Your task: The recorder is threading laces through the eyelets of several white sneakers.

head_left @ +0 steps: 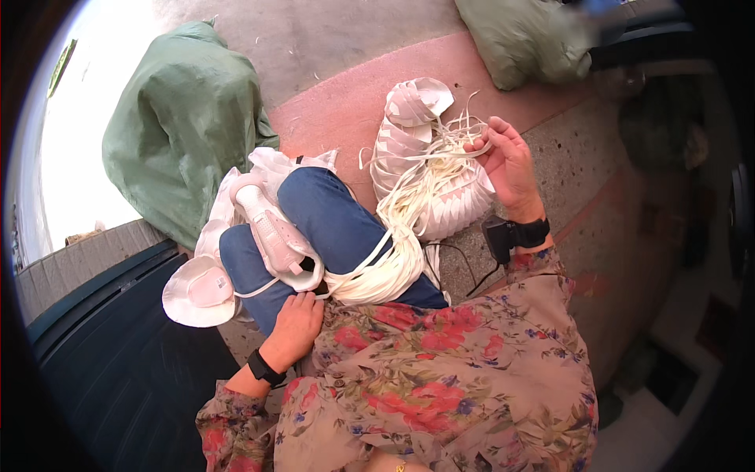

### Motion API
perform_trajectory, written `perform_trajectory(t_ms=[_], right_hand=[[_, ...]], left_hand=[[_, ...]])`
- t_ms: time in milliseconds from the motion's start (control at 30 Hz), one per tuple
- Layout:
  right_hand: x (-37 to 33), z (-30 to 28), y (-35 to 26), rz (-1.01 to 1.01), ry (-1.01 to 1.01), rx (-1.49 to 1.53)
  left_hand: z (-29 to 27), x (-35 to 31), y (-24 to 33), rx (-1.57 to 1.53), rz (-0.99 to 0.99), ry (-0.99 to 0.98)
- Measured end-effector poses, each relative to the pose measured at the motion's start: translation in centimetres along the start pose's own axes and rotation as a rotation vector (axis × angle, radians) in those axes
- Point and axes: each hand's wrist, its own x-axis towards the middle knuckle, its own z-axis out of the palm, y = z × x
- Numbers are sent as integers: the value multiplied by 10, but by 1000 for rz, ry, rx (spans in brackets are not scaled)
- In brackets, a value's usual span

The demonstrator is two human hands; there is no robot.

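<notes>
A pale pink and white shoe upper [275, 232] lies on my blue-trousered knees, with a white lace running from its side. At its near end is my left hand [295, 330], fingers bent and pressed together; what they grip is hard to see. My right hand [510, 165] is raised at the right, thumb and fingertips pinching a strand of the cream shoelaces [393, 248]. The loose lace bundle drapes from my thigh across two rows of nested pink and white shoe uppers [460, 204] on the floor.
A green sack [189, 126] stands at the far left, another green sack [523, 43] at the far right. More white uppers [203, 291] hang beside my left knee. A dark blue panel [118, 370] is at the lower left. A black cord [476, 275] runs near my right knee.
</notes>
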Motion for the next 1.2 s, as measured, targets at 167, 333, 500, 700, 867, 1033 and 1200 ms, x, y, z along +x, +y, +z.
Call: perform_trajectory(t_ms=[167, 333, 500, 700, 867, 1033, 1200], right_hand=[[-42, 70, -15, 52, -344, -13], [-77, 156, -3, 183, -731, 50], [-65, 145, -18, 11, -612, 106], [-43, 29, -34, -216, -112, -149], [-7, -16, -26, -467, 219, -530], [36, -98, -40, -332, 417, -1085], [29, -29, -6, -332, 5, -2388]], left_hand=[[-38, 20, -31, -137, -34, 206], [-97, 89, 2, -641, 217, 634], [-101, 67, -6, -1139, 128, 299], [-67, -12, -53, -1160, -138, 257], [-26, -29, -69, -930, -252, 174], [-15, -14, -83, -973, -266, 190], [-11, -11, -68, -1146, -482, 151]])
